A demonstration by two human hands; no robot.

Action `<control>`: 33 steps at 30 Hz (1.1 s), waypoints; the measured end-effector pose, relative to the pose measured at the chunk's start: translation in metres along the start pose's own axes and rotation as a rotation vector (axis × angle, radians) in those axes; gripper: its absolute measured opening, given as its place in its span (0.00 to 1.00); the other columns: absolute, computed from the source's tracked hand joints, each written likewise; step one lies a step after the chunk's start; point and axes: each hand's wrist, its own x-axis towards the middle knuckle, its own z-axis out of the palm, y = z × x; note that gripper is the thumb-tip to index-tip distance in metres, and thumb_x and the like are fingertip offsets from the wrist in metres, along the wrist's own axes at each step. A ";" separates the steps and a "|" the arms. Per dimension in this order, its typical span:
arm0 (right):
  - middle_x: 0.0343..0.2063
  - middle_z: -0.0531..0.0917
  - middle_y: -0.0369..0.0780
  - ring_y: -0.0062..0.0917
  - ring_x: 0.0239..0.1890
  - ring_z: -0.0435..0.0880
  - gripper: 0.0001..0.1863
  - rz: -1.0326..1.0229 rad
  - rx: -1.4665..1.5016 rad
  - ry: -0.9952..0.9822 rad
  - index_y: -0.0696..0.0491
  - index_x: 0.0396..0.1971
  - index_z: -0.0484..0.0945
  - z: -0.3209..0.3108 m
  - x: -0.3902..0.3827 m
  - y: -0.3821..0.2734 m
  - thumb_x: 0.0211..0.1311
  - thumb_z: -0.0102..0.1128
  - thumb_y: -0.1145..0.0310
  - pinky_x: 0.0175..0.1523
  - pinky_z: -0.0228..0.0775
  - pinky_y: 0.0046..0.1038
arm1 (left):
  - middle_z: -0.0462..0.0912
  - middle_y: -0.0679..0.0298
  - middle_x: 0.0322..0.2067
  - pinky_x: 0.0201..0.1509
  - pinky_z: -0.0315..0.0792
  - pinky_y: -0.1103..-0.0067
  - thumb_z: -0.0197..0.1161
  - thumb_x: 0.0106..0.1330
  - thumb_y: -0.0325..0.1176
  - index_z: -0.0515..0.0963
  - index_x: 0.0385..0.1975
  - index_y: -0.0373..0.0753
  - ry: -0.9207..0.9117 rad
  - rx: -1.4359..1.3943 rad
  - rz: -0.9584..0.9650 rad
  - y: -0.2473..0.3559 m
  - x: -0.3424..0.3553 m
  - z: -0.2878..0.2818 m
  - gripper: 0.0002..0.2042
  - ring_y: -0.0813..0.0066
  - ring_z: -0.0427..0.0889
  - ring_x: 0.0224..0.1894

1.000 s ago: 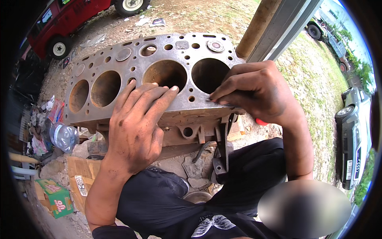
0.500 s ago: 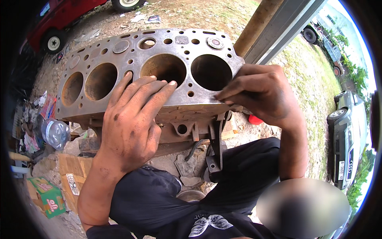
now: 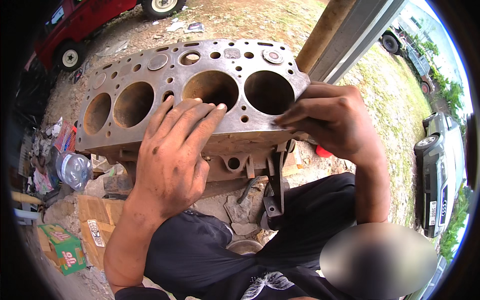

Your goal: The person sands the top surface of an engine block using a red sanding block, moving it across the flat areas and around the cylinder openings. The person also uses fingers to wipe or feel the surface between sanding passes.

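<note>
A bare metal engine block (image 3: 227, 122) stands in front of me, its flat top face bored with large round cylinders and several smaller holes. My left hand (image 3: 175, 150) lies on the near edge of that face, fingers stretched toward the middle cylinder (image 3: 210, 85); it holds nothing. At the near right corner is my right hand (image 3: 332, 117), its fingers drawn together close over the metal beside the rightmost cylinder (image 3: 270, 92). Whatever may be in those fingers is hidden. Dark grime marks both hands.
A metal post (image 3: 345, 40) rises just beyond the block's right end. On the left lie a clear plastic bottle (image 3: 74, 170), a cardboard piece (image 3: 100, 215) and a green box (image 3: 62, 250). A red vehicle (image 3: 92, 22) and a grey car (image 3: 437, 170) stand farther off.
The whole view has shifted slightly, so the block appears a little farther right. Both hands keep nearly the same places on it.
</note>
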 end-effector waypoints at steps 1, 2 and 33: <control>0.30 0.89 0.37 0.35 0.36 0.92 0.10 -0.018 0.004 -0.005 0.48 0.38 0.96 0.003 0.004 -0.002 0.56 0.80 0.76 0.43 0.85 0.38 | 0.83 0.50 0.67 0.87 0.60 0.46 0.60 0.51 0.21 0.80 0.72 0.36 -0.014 -0.004 -0.005 0.001 0.001 0.001 0.39 0.44 0.78 0.74; 0.31 0.88 0.37 0.35 0.36 0.92 0.09 -0.013 0.003 0.007 0.48 0.37 0.95 0.007 0.007 -0.006 0.56 0.80 0.76 0.43 0.85 0.38 | 0.83 0.50 0.67 0.87 0.60 0.47 0.60 0.51 0.21 0.79 0.73 0.36 -0.027 -0.009 -0.009 0.001 0.001 0.002 0.40 0.44 0.78 0.74; 0.31 0.90 0.39 0.38 0.37 0.93 0.07 0.014 0.019 -0.052 0.51 0.37 0.94 -0.005 0.002 -0.002 0.58 0.78 0.76 0.44 0.85 0.41 | 0.81 0.49 0.65 0.88 0.58 0.49 0.63 0.50 0.18 0.78 0.75 0.35 -0.003 -0.052 -0.026 0.004 -0.005 0.002 0.42 0.45 0.76 0.74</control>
